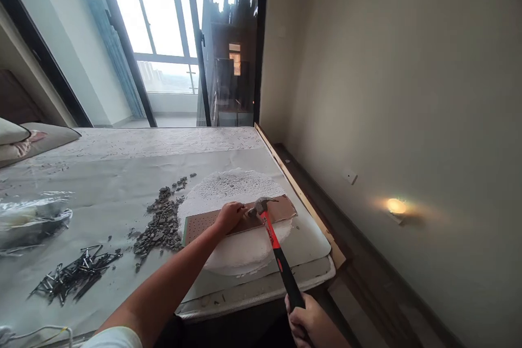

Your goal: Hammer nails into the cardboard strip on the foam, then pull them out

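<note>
My right hand (308, 322) is wrapped round the black lower handle of a claw hammer (269, 231) with a red upper shaft. The hammer's metal head is just over a reddish-brown board (281, 209) dotted with small holes on its left part. Close to the hammer's face, my left hand (230, 217) rests on the board with its fingers pinched together. Whatever is between those fingers is too small to make out. Under the board lies a white round slab (248, 253) with a rough, pitted far part.
Left of the slab lies a heap of grey stone chips (159, 228). Nearer me is a pile of dark nails (77, 274). A clear plastic bag (35, 220) sits at far left. A wooden rail (297, 187) edges the sheet-covered bed (118, 179) by the wall.
</note>
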### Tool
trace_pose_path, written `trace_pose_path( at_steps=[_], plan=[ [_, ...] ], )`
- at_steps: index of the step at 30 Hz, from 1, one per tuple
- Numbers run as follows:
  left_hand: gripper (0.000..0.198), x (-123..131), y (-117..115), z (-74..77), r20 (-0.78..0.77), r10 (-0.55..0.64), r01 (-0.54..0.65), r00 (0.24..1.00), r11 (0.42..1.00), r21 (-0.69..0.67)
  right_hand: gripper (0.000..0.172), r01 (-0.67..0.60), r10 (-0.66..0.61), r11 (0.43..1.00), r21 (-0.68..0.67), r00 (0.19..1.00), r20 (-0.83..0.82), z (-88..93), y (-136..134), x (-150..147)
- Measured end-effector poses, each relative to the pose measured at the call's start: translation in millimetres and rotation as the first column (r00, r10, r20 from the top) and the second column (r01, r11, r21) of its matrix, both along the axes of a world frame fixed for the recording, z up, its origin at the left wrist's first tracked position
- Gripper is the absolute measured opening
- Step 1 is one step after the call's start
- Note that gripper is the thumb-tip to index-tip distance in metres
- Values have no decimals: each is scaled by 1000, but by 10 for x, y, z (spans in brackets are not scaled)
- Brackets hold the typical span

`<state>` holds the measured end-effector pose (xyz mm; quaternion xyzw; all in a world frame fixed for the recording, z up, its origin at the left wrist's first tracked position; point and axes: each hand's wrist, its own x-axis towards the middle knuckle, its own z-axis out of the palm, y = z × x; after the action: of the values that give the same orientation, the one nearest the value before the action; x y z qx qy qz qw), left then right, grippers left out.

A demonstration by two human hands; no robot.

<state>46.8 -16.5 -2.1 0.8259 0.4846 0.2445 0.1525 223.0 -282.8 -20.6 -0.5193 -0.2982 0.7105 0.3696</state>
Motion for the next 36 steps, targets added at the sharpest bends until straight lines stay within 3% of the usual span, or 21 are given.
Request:
trace_pose_path(
  at_steps=[6,11,15,18,21,24,27,33,36],
  plan=[
    [32,-263,-142,-28,130,112,-117,985,992,37,21,-3,-3,999,39,988,155,365,28,104],
    [35,-359,-345,-114,35,119,-123,992,984,130,17,-69,26,991,117,943,332,748,107,226],
    [48,-361,-416,-126,9,109,-110,994,991,75,15,-173,111,980,103,892,439,1095,177,225],
    [60,-371,-412,-131,19,120,-121,993,992,37,15,-176,100,977,123,880,465,1275,222,185],
    [75,-380,-392,-143,33,140,-141,990,990,13,18,-161,77,977,141,878,472,1296,280,140],
    [83,-380,-378,-160,63,149,-149,987,989,-4,20,-196,146,979,55,866,478,1204,334,106],
    [86,-376,-379,-171,85,137,-138,987,990,9,18,-217,173,976,37,860,479,1159,348,107],
    [91,-371,-399,-155,83,139,-139,987,990,-5,12,-198,88,971,135,817,570,1304,312,121],
    [92,-374,-399,-157,77,144,-144,987,990,-5,14,-203,128,977,70,813,569,1253,323,53]
  ],
)
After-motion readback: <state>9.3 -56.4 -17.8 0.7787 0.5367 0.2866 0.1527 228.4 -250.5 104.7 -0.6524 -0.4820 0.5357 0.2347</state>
